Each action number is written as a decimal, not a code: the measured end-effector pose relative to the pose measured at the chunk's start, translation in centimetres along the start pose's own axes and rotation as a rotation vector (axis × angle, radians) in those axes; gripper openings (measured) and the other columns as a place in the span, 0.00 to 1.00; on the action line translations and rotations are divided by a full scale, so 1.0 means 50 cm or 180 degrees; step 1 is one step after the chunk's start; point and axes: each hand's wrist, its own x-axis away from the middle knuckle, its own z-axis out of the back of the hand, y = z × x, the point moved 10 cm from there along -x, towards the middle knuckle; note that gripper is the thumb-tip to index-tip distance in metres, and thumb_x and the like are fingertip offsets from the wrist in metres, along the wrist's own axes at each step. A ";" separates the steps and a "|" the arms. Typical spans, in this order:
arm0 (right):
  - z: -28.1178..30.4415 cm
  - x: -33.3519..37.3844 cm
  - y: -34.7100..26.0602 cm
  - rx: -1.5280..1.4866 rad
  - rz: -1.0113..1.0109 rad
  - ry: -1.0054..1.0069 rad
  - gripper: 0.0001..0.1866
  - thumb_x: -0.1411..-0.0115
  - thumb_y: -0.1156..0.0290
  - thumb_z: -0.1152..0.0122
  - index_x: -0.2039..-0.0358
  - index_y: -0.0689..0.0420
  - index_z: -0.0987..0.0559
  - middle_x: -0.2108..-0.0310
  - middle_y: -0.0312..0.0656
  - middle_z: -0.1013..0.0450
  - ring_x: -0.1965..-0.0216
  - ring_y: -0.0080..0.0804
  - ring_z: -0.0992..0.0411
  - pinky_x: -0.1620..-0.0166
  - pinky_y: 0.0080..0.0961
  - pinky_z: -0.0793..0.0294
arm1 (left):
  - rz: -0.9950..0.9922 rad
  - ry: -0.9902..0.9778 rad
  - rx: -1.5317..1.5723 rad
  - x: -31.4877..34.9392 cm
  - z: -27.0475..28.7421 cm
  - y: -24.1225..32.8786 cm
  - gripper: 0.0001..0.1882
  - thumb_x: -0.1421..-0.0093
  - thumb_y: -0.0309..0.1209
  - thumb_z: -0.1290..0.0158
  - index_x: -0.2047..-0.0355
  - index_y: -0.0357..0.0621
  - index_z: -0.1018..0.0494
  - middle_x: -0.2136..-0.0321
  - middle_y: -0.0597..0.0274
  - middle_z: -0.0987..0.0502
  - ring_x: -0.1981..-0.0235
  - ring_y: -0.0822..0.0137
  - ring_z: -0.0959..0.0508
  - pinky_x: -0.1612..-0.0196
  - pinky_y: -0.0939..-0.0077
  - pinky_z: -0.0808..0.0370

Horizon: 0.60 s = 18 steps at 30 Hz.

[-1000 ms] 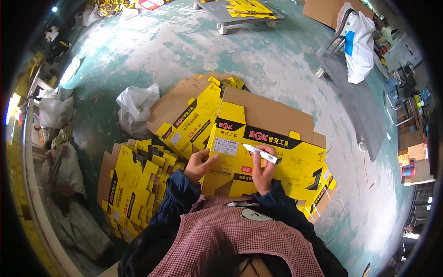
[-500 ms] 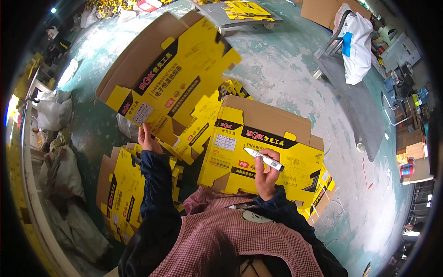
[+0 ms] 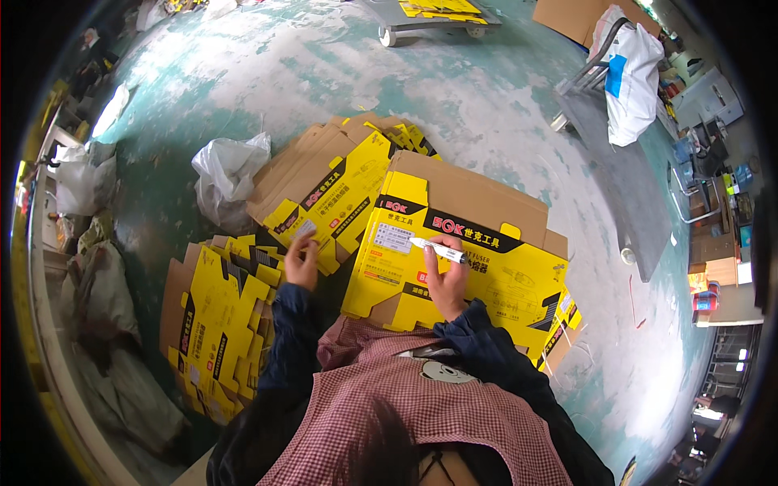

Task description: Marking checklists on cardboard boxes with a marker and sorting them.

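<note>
A white marker pen [image 3: 440, 250] is held in my right hand [image 3: 447, 281], its tip at the pale label [image 3: 392, 236] printed on a flat yellow-and-black cardboard box [image 3: 454, 267]. That unfolded box lies on top of a stack in front of me. My left hand [image 3: 302, 261] is empty, fingers apart, over the near edge of a second stack of flat boxes [image 3: 324, 198] to the left. Whether its fingertips touch the cardboard I cannot tell.
Lower left lies another pile of flat yellow boxes [image 3: 215, 328]. A clear plastic bag [image 3: 231, 174] rests beyond it. A grey flat trolley [image 3: 612, 178] carries a white sack [image 3: 634, 81] at right; another trolley [image 3: 405, 18] stands at the far edge. Grey sacks [image 3: 113, 300] line the left side.
The box my left hand was lifting now lies flat on the left stack, released, and that hand has moved right toward me. My right hand brought the pen left to the label.
</note>
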 end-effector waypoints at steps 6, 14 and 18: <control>-0.024 0.006 0.011 0.0113 -0.0034 -0.0127 0.07 0.39 0.72 0.43 0.64 0.60 0.28 0.70 0.40 0.27 0.72 0.31 0.28 0.68 0.26 0.30 | -0.0457 -0.0570 -0.0633 0.119 -0.103 0.166 0.19 0.42 0.16 0.59 0.52 0.39 0.27 0.62 0.55 0.27 0.63 0.63 0.26 0.59 0.77 0.30; -0.026 0.007 0.028 0.0269 -0.0100 -0.0121 0.06 0.41 0.73 0.41 0.66 0.59 0.27 0.74 0.38 0.29 0.78 0.26 0.32 0.72 0.24 0.33 | -0.0893 -0.0822 -0.1188 0.129 -0.151 0.192 0.21 0.44 0.19 0.56 0.49 0.37 0.31 0.59 0.49 0.28 0.62 0.57 0.25 0.58 0.72 0.28; -0.003 0.009 0.033 0.0054 -0.0214 0.0168 0.05 0.40 0.74 0.42 0.65 0.58 0.28 0.74 0.37 0.29 0.78 0.24 0.34 0.73 0.23 0.35 | -0.0789 -0.0969 -0.1336 0.116 -0.162 0.200 0.19 0.42 0.23 0.54 0.48 0.36 0.32 0.62 0.50 0.25 0.66 0.61 0.24 0.61 0.74 0.28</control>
